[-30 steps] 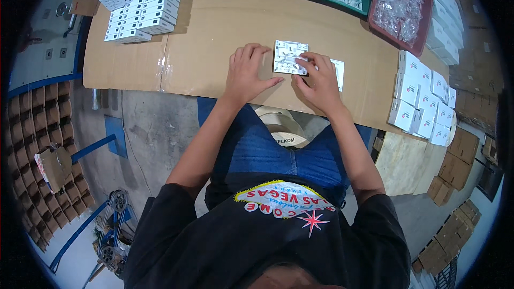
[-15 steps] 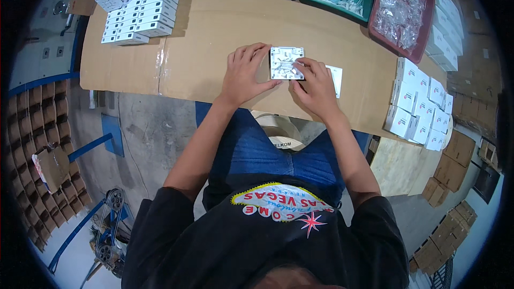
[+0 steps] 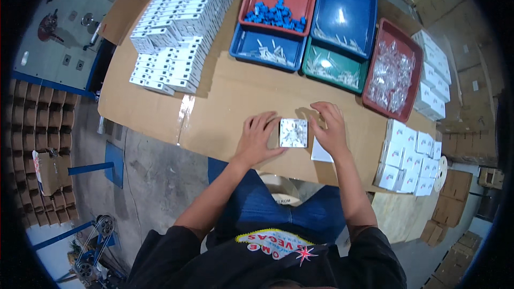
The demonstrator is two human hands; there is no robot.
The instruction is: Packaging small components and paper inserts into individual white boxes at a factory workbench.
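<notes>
A square white box-like piece (image 3: 293, 132) with an uneven grey-and-white upper face lies on the cardboard-covered table in front of me. My left hand (image 3: 259, 139) lies along its left side, thumb and fingers spread, the fingertips at its edge; whether they press on it I cannot tell. To the right of the piece, my right hand (image 3: 330, 129) is apart from it, fingers loosely bent and nothing visible between them. Partly beneath that hand and wrist is a flat white rectangular piece (image 3: 321, 153).
Long rows of white boxes (image 3: 184, 27) are stacked at the far left. Trays hold blue parts (image 3: 276, 15), white pins (image 3: 273, 53) and clear plastic bags (image 3: 393, 69). More white boxes (image 3: 407, 155) stand at the right, near the table's front edge.
My right hand has lifted off the white piece and moved to its right. My left hand stays at its left side. The view has tilted, showing more of the far trays.
</notes>
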